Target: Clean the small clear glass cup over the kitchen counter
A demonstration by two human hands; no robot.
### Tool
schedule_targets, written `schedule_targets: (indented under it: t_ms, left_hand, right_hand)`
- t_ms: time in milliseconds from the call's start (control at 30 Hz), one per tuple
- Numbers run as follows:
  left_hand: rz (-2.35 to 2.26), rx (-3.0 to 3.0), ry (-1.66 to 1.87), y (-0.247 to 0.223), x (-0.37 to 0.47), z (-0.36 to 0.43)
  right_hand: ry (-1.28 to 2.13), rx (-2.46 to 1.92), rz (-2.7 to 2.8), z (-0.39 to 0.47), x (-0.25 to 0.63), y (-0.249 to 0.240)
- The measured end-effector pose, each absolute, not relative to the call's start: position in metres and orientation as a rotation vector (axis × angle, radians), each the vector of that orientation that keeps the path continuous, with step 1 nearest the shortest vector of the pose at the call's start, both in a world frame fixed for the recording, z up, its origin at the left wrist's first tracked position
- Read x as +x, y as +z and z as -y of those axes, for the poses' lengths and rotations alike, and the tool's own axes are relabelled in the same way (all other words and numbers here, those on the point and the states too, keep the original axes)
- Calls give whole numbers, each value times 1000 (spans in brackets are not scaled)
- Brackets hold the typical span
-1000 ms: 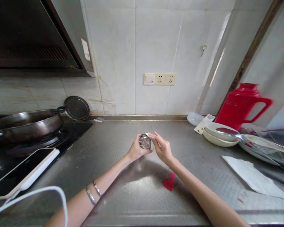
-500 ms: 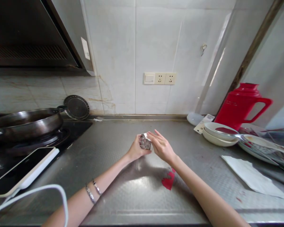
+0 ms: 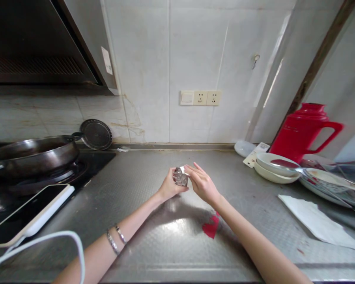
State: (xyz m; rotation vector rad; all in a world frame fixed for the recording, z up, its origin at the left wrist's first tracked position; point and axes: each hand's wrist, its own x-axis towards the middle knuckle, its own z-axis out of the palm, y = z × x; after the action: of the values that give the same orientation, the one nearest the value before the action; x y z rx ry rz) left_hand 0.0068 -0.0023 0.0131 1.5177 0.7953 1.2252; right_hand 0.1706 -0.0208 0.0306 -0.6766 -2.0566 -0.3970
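Head view: the left hand [image 3: 169, 186] is curled round a clear object [image 3: 181, 177] — grey-tinted, glassy and faceted — held above the middle of the bench [image 3: 136, 173]. The right hand [image 3: 203, 185] pinches a white scrap [image 3: 182, 169] against its upper right edge. Compared with the earliest frame, the right fingers have closed in over the object, and the right forearm now covers more of the red scrap [image 3: 210, 228]; the left grasp is unchanged.

Materials: the bench is brushed metal with a fine raised texture. Two metal bangles [image 3: 113, 242] circle the left forearm. At right lie a folded sheet of soft white paper [image 3: 316, 221], stacked pale, round bowls [image 3: 273, 176] and a patterned plate [image 3: 328, 177], near a glossy red flask [image 3: 300, 132] with a looped handle. At left, a dull steel pan [image 3: 38, 156] sits on the black glass hob [image 3: 102, 158]; a phone [image 3: 29, 213] lies at the hob's near edge — a white cable [image 3: 68, 233] beside it.

Labels: the flask bears faint pale lettering, illegible here. A printed tag [image 3: 256, 154] beside the bowls and a white sticker [image 3: 107, 60] on the hood [image 3: 38, 43] are likewise too small to read.
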Motion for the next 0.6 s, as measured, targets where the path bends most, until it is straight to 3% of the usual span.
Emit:
schedule_targets:
  t_ms: [600]
  left_hand:
    - [-803,1482,1249,9,2,-7]
  right_hand:
    - [-328,-688,2057,11,158,31]
